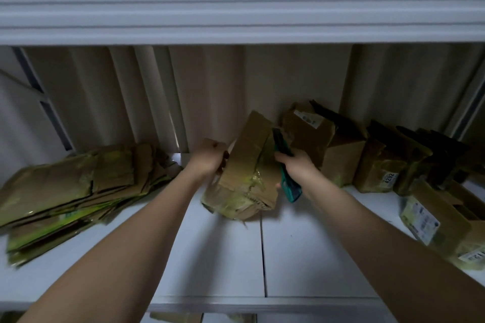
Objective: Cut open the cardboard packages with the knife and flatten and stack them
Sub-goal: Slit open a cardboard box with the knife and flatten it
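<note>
A brown cardboard package (249, 165) wrapped in yellowish tape stands tilted on the white shelf (223, 257), its lower end on the shelf surface. My left hand (208, 157) grips its left edge. My right hand (296, 168) holds a teal utility knife (284, 165) against the package's right side. The blade tip is hidden by the cardboard. A stack of flattened cardboard (70, 191) lies at the left of the shelf.
Several uncut packages (378, 162) stand along the back right, and a labelled one (441, 223) sits nearer at the right edge. A curtain (157, 97) hangs behind. An upper white shelf (236, 5) spans overhead.
</note>
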